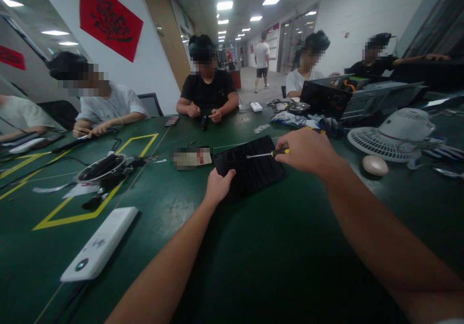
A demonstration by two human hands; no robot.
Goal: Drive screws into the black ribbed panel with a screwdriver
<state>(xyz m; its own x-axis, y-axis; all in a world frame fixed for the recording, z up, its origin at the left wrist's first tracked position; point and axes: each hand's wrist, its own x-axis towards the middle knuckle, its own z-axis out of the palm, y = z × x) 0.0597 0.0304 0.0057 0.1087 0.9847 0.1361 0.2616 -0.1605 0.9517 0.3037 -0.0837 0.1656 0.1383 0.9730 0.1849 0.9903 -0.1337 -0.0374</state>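
Note:
My left hand (pixel 219 185) grips the near left corner of a flat black rectangular case (pixel 253 167), thumb on top. The case looks like a tray with moulded slots inside; its exact kind is unclear. In my right hand (pixel 308 150) is a screwdriver (pixel 261 155) with a yellow and black handle and a thin metal shaft. The shaft points left across the case, its tip over the inside; whether it touches cannot be made out. Just left of the case lies a phone-sized item (pixel 192 158), partly blurred out.
A white power bank (pixel 99 244) lies at the left front on the green table (pixel 282 246). To the right are a white fan (pixel 387 133), a computer mouse (pixel 375 165) and an opened computer case (pixel 377 99). Cables and a round wire-rimmed item (pixel 103 168) lie left. Several people sit around.

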